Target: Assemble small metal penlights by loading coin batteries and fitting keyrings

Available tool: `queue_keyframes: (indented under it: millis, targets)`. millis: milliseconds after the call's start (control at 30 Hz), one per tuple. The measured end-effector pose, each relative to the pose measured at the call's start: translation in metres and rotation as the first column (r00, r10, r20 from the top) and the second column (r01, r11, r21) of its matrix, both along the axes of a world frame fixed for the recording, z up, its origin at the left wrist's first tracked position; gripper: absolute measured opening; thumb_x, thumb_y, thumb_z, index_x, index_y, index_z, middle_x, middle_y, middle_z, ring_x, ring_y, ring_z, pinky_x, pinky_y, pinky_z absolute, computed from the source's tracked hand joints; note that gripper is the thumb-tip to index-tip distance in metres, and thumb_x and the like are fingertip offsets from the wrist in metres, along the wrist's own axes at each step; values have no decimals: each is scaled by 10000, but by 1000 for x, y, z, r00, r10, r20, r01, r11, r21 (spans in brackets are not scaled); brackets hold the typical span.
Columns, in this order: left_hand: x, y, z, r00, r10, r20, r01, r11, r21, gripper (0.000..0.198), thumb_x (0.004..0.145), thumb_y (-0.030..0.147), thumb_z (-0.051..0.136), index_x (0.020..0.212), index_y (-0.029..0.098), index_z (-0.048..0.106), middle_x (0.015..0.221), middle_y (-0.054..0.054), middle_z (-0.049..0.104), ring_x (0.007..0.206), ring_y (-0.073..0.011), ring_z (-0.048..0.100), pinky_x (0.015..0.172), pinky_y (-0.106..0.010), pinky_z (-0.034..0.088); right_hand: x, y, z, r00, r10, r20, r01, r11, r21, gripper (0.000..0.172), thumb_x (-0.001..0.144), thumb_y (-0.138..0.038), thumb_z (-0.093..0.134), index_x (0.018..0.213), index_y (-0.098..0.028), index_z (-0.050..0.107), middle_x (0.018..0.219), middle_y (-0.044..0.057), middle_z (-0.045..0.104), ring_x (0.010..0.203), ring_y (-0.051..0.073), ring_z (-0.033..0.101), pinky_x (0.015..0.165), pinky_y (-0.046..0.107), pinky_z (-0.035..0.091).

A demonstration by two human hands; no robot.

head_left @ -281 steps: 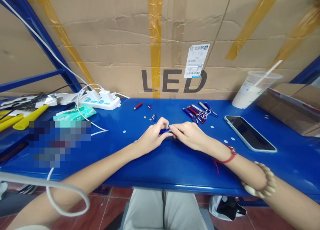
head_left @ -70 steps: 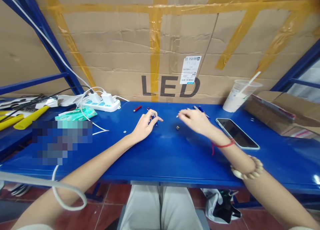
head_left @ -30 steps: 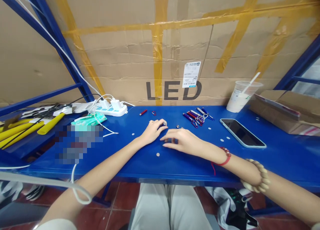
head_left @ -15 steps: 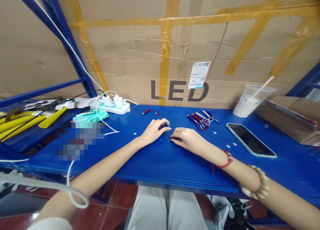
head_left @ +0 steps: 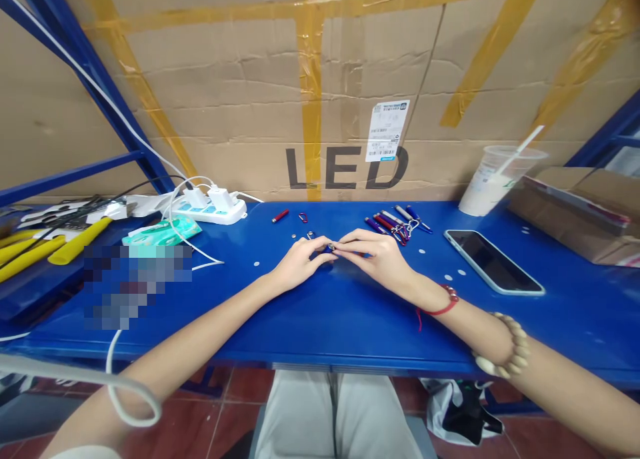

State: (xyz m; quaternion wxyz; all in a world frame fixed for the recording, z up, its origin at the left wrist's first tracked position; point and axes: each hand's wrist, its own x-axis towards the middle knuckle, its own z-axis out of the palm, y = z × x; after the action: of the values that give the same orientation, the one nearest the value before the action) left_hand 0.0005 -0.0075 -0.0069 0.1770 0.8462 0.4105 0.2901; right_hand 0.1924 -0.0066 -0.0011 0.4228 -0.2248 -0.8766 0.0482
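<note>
My left hand (head_left: pixel 299 264) is closed around a small blue keychain flashlight (head_left: pixel 329 248), whose silvery end points up between thumb and forefinger. My right hand (head_left: pixel 379 254) reaches in from the right, its fingertips pinched together at that end. Whether a small part sits between those fingertips is hidden. Just beyond my left hand lie a small metal clip (head_left: pixel 311 234) and a tiny round piece (head_left: pixel 293 236). Farther back are a red tube (head_left: pixel 281 216) and a red carabiner (head_left: pixel 303 217). Several pen-like flashlights with clips (head_left: pixel 395 224) lie in a bunch behind my right hand.
A phone (head_left: pixel 493 262) lies on the blue table (head_left: pixel 310 319) at right, with a drink cup (head_left: pixel 483 189) and an open cardboard box (head_left: pixel 580 212) behind. To the left are a power strip (head_left: pixel 215 212), a tissue pack (head_left: pixel 163 238) and white cables. Cardboard (head_left: pixel 240 112) stands at the back.
My right hand has come up to meet my left hand; before, they were apart. The clip and tiny round piece beyond my left hand now show. The view has shifted slightly.
</note>
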Motion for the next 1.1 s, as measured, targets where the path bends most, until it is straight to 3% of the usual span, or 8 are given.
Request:
queue_keyframes:
  millis: [400, 533, 700, 800, 967, 1100]
  targets:
    - [7, -4, 1, 998, 70, -9, -70, 997, -27, 173, 865, 349, 495, 899, 204, 584, 761, 12, 683, 741, -161, 606, 787, -291, 406, 0, -2, -4, 979, -154, 129, 150, 988, 43, 257, 907, -301, 479, 893, -215, 720, 988, 60, 676, 841, 135, 638, 686, 218, 502]
    - [6, -3, 1, 997, 57, 59, -54, 998, -41, 160, 843, 360, 530, 873, 209, 576, 832, 6, 689, 786, -164, 616, 804, -287, 420, 6, -2, 6, 974, -218, 62, 214, 975, 66, 279, 895, -361, 492, 831, -226, 727, 925, 42, 695, 813, 129, 642, 691, 217, 500]
    - [6, -4, 2, 995, 26, 98, -24, 1000, -17, 131, 854, 320, 516, 818, 205, 569, 884, 0, 675, 865, -169, 599, 866, -296, 410, 21, 8, 23, 907, -420, 20, 419, 907, 41, 307, 835, -466, 554, 882, -218, 727, 897, 33, 689, 669, 112, 615, 605, 221, 451]
    - [6, -5, 3, 995, 18, 97, -19, 1000, 11, 141, 872, 299, 483, 826, 206, 578, 915, -4, 668, 900, -175, 584, 901, -308, 392, 29, 14, 30, 873, -465, 147, 467, 884, 22, 315, 839, -479, 542, 876, -229, 731, 903, 24, 690, 688, 115, 620, 586, 220, 417]
    - [6, -7, 6, 989, 21, 147, -18, 1000, -25, 186, 902, 302, 414, 891, 201, 570, 911, -10, 650, 839, -153, 600, 825, -262, 427, 35, 18, 33, 785, -327, 527, 415, 908, -54, 247, 756, -468, 652, 864, -263, 737, 915, 16, 710, 825, 172, 640, 577, 225, 389]
    - [7, -8, 5, 996, 24, 90, -26, 1000, 15, 187, 905, 317, 420, 897, 199, 565, 903, -12, 644, 821, -149, 596, 809, -262, 421, 35, 21, 30, 729, -311, 610, 454, 887, -91, 149, 790, -362, 646, 852, -260, 735, 907, 6, 725, 824, 174, 654, 558, 217, 379]
